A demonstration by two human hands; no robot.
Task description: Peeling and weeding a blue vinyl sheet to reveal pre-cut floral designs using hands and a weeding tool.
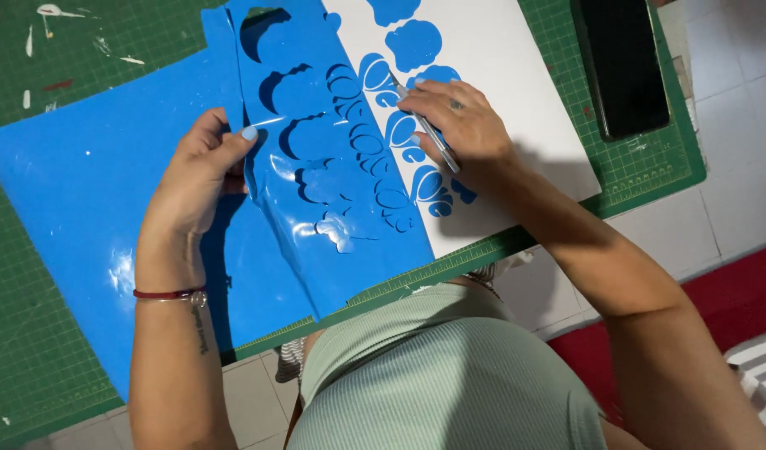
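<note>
Home craft corner, work done on floor. Green cutting mat (33,350) with grid, paint smears at 11 o'clock, lies on pale floor tiles (733,200). Blue vinyl (75,183) and white backing sheet (516,75) on mat. Phone (623,67) at 1 o'clock. Red rug (733,300) at 4 o'clock.

We count two hands (201,171) (460,125), one metal weeding tool (429,133), one blue vinyl sheet (83,183), one white backing sheet (516,83), one green cutting mat (33,350), one black phone (623,67) and one red bracelet (168,293).
</note>
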